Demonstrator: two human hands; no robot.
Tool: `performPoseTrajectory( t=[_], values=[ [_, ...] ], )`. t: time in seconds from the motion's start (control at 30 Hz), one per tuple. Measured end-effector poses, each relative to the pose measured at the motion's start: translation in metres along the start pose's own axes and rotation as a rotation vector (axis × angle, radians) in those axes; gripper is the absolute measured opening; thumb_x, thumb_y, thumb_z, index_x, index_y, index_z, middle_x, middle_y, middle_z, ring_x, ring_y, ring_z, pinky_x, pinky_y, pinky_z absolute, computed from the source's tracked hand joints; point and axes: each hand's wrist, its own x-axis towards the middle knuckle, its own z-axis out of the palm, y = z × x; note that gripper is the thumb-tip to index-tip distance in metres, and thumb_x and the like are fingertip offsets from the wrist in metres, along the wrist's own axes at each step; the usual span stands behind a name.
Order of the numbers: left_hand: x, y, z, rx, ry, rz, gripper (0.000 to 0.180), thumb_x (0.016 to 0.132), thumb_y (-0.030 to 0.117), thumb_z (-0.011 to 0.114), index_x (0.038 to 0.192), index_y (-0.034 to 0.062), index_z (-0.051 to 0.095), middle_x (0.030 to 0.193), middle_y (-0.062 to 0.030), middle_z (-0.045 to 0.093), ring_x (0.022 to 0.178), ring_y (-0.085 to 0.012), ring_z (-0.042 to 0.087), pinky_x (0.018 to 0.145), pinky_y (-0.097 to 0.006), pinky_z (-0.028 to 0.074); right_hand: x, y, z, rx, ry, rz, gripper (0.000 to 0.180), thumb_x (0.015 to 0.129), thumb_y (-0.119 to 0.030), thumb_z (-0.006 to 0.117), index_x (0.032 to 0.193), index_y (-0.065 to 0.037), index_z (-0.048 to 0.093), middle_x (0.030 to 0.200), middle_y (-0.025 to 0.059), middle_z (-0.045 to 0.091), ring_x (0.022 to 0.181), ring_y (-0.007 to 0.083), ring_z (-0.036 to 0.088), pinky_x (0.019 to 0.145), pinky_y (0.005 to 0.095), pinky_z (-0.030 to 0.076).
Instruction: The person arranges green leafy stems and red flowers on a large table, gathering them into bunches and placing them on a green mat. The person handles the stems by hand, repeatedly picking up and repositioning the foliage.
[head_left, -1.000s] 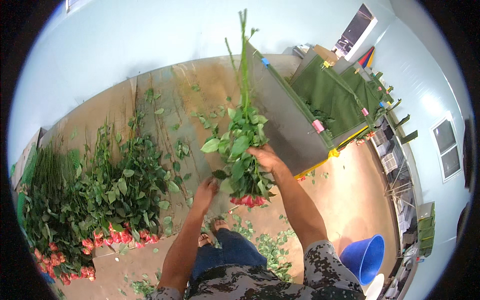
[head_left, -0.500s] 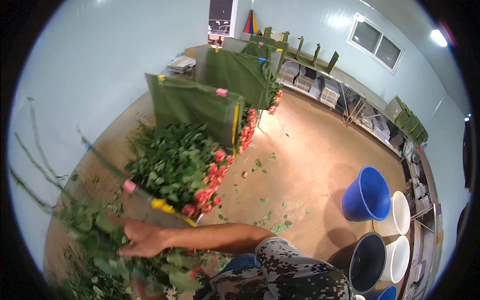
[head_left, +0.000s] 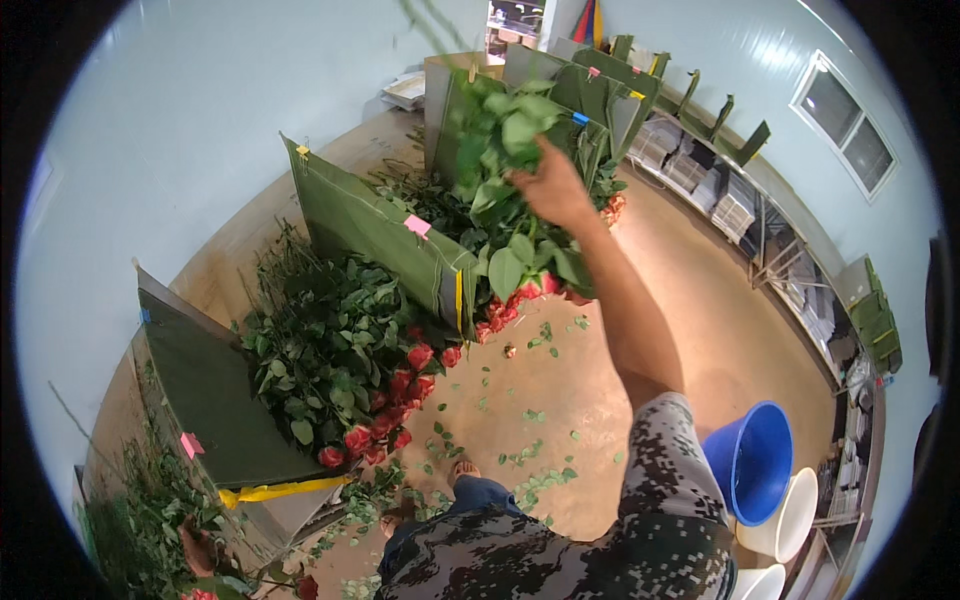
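Note:
My right hand (head_left: 557, 188) is raised over the bench, fingers closed round leafy rose stems (head_left: 505, 130). Blurred bare stem ends point up and away, while the red blooms (head_left: 538, 285) hang toward the bench's front edge, beside the green cloth divider (head_left: 380, 225). Down at the lower left, my left hand (head_left: 200, 548) is in shadow among green stems and leaves (head_left: 150, 515); its fingers are too dark and covered to read. Between the two nearest dividers lies a heap of red roses (head_left: 395, 400), blooms toward me, with dense foliage (head_left: 320, 335) behind.
Another cloth divider (head_left: 215, 400) with a yellow edge stands at the near left. Fallen leaves (head_left: 540, 485) litter the floor near my feet. A blue bucket (head_left: 750, 460) and white buckets (head_left: 795, 515) stand at right. Shelves with stacked paper (head_left: 735, 215) line the far wall.
My right hand has swung from the lower left up and to the right, carrying the rose stems over to the farther divider. The view has shifted, bringing the near-left divider into clear sight.

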Motion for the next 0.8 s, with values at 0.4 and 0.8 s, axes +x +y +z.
performPoseTrajectory(
  t=[0.4,0.8],
  values=[
    [-0.065,0.206,0.107,0.135,0.285,0.267,0.049,0.098,0.042,0.039,0.134,0.0095,0.043,0.082,-0.0061,0.053,0.059,-0.0143,0.043,0.052,-0.028,0.040,-0.051,0.128,0.260,-0.038,-0.789,0.059,0.079,0.083,-0.024,0.065,0.147,-0.009,0.020,0.131,0.0263,0.047,0.119,0.0431,0.046,0.098,0.0442,0.041],
    [-0.062,0.277,0.535,0.160,-0.270,0.241,0.033,0.095,0.034,0.041,0.113,0.0091,0.053,0.089,-0.0035,0.059,0.073,-0.0068,0.051,0.055,-0.022,0.039,-0.117,-0.136,-0.035,0.497,-0.109,-0.400,0.031,0.096,-0.021,0.051,0.114,0.002,0.058,0.103,0.0116,0.065,0.092,0.0184,0.061,0.080,0.0327,0.050]
  ],
)
